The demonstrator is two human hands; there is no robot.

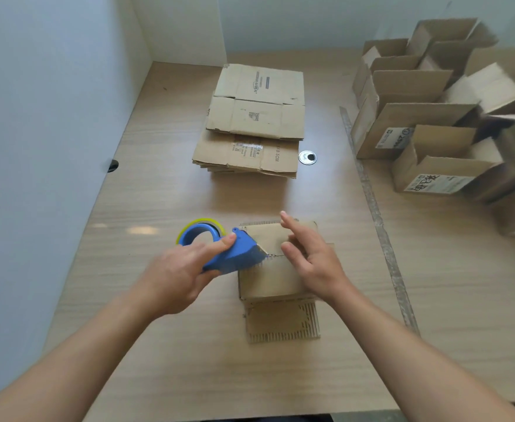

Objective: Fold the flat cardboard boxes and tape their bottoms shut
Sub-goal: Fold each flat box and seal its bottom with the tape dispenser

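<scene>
The right hand (pixel 312 258) covered the far right part of the small brown cardboard box (pixel 268 281). Whether its palm touched the cardboard could not be told. Its fingers were spread and relaxed, grasping nothing. The left hand (pixel 180 274) was clenched round the handle of the blue plastic tape dispenser (pixel 234 254) and hid most of that handle. Only the upper arc of the yellow-rimmed tape roll (pixel 202 228) showed behind the dispenser's blue hoop. Any tape on the box was too faint to make out.

At the right, the folded open-topped cardboard boxes (pixel 417 129) were smeared by blur and cut off by the frame edge. The print on their labels was unreadable.

The small box sat on the pale wood-grain counter (pixel 146 184), near the person, with closed flaps facing up. The seam between those flaps ran left to right. A loose flap with ragged corrugated edges lay flat toward the person.

The dispenser's long axis ran from the roll at the far left to the toothed end at the near right. That end pointed at the left end of the seam and touched it.

Farther back lay a stack of flat brown cardboard boxes (pixel 250 126), long axis running away from the person. A round metal grommet (pixel 307 157) sat just beside its right corner.
</scene>
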